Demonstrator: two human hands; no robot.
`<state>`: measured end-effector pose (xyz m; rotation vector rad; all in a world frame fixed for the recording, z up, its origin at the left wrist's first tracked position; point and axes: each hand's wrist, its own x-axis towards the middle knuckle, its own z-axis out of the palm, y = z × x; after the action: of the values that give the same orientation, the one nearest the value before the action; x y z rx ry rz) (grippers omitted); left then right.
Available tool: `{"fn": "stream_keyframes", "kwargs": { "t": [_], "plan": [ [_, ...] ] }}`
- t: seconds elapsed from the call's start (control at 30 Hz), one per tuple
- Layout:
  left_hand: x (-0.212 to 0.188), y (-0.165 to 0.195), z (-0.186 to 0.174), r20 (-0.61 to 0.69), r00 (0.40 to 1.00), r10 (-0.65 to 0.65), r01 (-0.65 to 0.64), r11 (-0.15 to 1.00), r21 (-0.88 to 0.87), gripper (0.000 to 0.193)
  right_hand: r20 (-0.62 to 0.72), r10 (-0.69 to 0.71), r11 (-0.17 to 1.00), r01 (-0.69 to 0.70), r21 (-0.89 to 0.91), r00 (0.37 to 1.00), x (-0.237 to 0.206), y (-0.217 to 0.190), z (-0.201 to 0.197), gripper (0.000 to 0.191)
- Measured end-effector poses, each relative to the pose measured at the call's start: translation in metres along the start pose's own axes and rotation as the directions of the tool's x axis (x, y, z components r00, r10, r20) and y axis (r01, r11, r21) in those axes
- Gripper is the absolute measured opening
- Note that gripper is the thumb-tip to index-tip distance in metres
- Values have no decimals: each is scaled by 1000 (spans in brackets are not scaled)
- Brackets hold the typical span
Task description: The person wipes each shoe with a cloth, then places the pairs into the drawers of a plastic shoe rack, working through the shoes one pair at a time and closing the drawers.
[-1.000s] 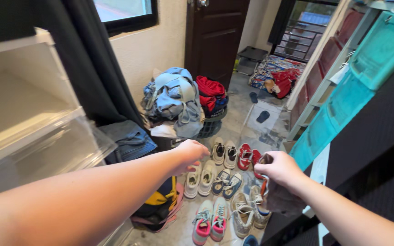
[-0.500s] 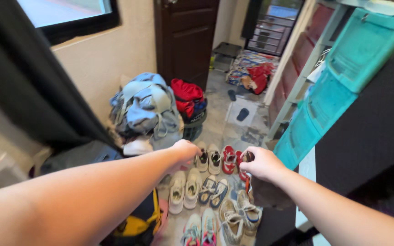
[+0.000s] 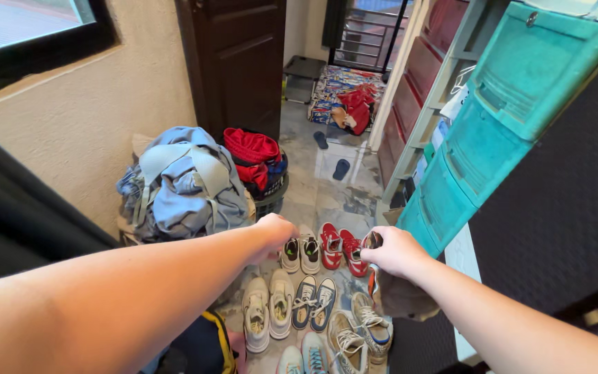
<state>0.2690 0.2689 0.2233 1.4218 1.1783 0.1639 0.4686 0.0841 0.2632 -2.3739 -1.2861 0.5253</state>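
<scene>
While both arms reach forward over the floor, the right hand (image 3: 396, 251) pinches a limp piece of brown-grey cloth (image 3: 401, 296) that hangs down from its closed fingers; the cloth looks soft and crumpled, with a small orange edge on its left side. Left hand (image 3: 275, 232) is curled into a loose fist above the shoes; whether it holds anything cannot be told.

Cloth position: at 5 o'clock from the red sneakers (image 3: 338, 247), just beside the beige laced sneakers (image 3: 358, 332).

Shoes stand in paired rows on the floor: white pair with dark insoles (image 3: 300, 253) at 9 o'clock of the red pair; cream pair (image 3: 268, 311) and blue pair (image 3: 314, 303) in the next row.

Containers: dark laundry basket (image 3: 271, 201) at 12 o'clock of the left hand, filled with red and dark clothes (image 3: 252, 154). Heap of pale blue clothes (image 3: 181, 183) lies at 9 o'clock of the basket, touching it. Teal plastic drawers (image 3: 493, 131) at 2 o'clock, shut, contents not visible.

Room: grey marbled tile floor (image 3: 327, 201), beige wall (image 3: 91, 118), dark wooden door (image 3: 237, 62), more red cloth on a patterned mat (image 3: 327, 86) at 12 o'clock, well apart.
</scene>
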Motion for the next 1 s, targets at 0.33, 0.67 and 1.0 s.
{"fn": "stream_keyframes", "kwargs": {
  "t": [0.33,0.67,1.0],
  "plan": [
    [38,18,-9,-19,1000,1,1,997,71,34,-3,-29,998,29,-55,1000,48,16,-8,33],
    [86,40,6,-92,996,-17,22,998,57,35,68,14,999,-11,-53,998,99,37,-21,37],
    [147,12,27,-91,991,-98,100,995,23,30,111,22,994,-10,-108,994,149,72,9,42]
  ]
}}
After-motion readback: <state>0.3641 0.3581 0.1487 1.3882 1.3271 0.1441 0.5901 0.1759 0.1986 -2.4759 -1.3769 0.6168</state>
